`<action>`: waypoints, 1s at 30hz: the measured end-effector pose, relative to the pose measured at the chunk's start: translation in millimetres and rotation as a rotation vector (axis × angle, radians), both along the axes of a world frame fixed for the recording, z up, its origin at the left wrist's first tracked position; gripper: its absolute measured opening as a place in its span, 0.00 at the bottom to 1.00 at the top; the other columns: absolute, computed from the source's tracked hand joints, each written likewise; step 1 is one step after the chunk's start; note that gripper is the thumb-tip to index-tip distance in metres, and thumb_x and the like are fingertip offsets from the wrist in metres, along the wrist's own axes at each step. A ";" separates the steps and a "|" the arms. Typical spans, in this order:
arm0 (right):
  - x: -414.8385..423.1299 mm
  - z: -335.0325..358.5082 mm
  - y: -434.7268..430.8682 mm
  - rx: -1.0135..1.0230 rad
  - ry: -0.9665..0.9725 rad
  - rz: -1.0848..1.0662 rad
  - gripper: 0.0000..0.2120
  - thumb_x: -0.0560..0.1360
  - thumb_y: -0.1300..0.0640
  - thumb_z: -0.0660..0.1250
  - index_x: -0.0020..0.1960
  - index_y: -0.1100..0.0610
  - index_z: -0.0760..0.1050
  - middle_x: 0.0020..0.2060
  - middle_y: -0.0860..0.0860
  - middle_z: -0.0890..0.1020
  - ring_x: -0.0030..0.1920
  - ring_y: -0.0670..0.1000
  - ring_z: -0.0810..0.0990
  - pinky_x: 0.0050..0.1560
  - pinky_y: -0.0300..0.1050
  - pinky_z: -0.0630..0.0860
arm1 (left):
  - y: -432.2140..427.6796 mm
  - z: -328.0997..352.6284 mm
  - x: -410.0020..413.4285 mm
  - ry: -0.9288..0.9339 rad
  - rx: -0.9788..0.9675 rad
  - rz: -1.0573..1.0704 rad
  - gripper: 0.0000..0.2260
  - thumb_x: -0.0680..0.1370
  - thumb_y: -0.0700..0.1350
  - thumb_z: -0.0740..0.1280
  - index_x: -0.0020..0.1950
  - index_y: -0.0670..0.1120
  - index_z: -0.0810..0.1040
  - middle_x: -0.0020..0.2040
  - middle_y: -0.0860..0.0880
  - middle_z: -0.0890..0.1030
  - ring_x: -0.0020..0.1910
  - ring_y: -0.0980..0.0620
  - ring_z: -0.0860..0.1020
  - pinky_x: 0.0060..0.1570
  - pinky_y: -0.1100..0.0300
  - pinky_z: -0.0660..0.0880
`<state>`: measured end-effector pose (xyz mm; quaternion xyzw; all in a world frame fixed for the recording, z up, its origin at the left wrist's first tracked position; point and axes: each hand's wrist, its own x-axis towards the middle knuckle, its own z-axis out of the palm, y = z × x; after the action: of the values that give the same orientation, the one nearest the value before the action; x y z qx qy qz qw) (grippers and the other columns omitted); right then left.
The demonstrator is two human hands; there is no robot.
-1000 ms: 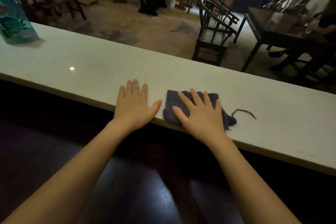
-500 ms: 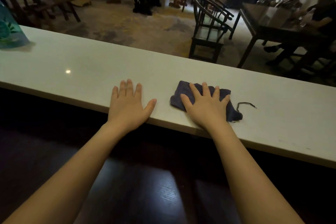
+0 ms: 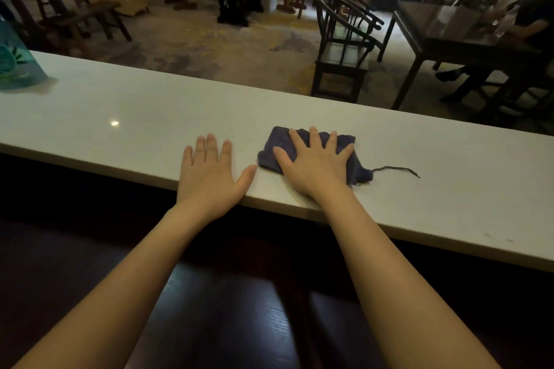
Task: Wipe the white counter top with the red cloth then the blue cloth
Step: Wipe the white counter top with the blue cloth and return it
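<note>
Along the near edge of the white counter [image 3: 419, 159], 2 bare hands lie palm down, side by side but apart. Left hand [image 3: 209, 177] is flat & open, fingers together, thumb out to the right, nothing under it or in it; its heel sits right at the counter's near edge. Right hand [image 3: 317, 168] is also flat, fingers spread wide, pressed on top of 1 blue cloth [image 3: 356, 165], not gripping it. Cloth is folded, lying just in from the near edge, approx. mid-length of the counter; 1 loose thread [image 3: 395, 169] trails off its right corner across the surface. At the far left end, 1 teal packet [image 3: 15, 69] stands on the counter, cut off by the frame. Beyond the far edge: 2 dark wooden chairs [image 3: 344, 48], then a dark table [image 3: 443, 30] with 1 person [image 3: 536, 18] seated at it.
</note>
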<state>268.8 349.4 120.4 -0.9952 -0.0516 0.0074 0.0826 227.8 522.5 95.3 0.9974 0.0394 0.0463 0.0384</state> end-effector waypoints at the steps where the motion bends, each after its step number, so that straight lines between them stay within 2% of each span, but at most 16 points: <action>1: 3.4 -0.5 7.0 0.001 -0.006 0.011 0.31 0.75 0.34 0.43 0.75 0.44 0.48 0.77 0.55 0.49 0.74 0.66 0.43 0.68 0.72 0.37 | -0.4 -0.2 0.0 0.002 0.001 0.000 0.36 0.74 0.65 0.42 0.76 0.46 0.49 0.78 0.39 0.49 0.77 0.42 0.46 0.74 0.46 0.43; 14: 21.7 1.9 54.7 0.025 0.020 0.146 0.30 0.75 0.34 0.43 0.74 0.44 0.49 0.77 0.54 0.50 0.75 0.65 0.43 0.68 0.71 0.37 | -0.2 0.0 -0.5 -0.007 -0.023 -0.008 0.35 0.75 0.63 0.44 0.76 0.44 0.49 0.77 0.39 0.51 0.77 0.42 0.47 0.74 0.46 0.44; 17: 9.3 -0.4 43.1 0.047 -0.001 0.152 0.28 0.76 0.36 0.44 0.74 0.43 0.51 0.77 0.52 0.51 0.75 0.62 0.44 0.69 0.69 0.38 | 1.3 2.9 -0.5 0.016 -0.037 -0.018 0.37 0.73 0.67 0.43 0.76 0.45 0.49 0.78 0.39 0.49 0.77 0.43 0.46 0.74 0.46 0.44; 21: -10.4 -8.4 7.4 0.055 -0.037 0.118 0.27 0.75 0.37 0.44 0.73 0.40 0.52 0.77 0.49 0.52 0.76 0.59 0.46 0.70 0.67 0.40 | 2.4 5.9 -1.8 0.054 -0.013 -0.029 0.46 0.66 0.74 0.39 0.76 0.46 0.48 0.78 0.40 0.48 0.77 0.43 0.45 0.74 0.46 0.43; 27: 6.6 6.7 -25.2 0.034 0.017 -0.014 0.27 0.77 0.38 0.45 0.74 0.43 0.51 0.77 0.50 0.51 0.76 0.60 0.45 0.71 0.69 0.41 | 1.8 6.7 -0.4 0.061 -0.025 -0.018 0.42 0.70 0.72 0.43 0.76 0.46 0.47 0.78 0.41 0.46 0.77 0.43 0.44 0.74 0.47 0.42; 30: -4.5 8.2 -23.4 0.025 0.027 0.016 0.27 0.77 0.38 0.44 0.74 0.43 0.49 0.77 0.51 0.50 0.76 0.61 0.44 0.71 0.69 0.40 | 1.7 5.0 -0.1 0.064 -0.020 -0.028 0.42 0.70 0.72 0.42 0.76 0.47 0.48 0.78 0.41 0.47 0.77 0.43 0.45 0.74 0.47 0.42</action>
<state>264.3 326.0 128.6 -0.9935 -0.0587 0.0209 0.0955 227.7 524.1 100.3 0.9984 0.0270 0.0134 0.0475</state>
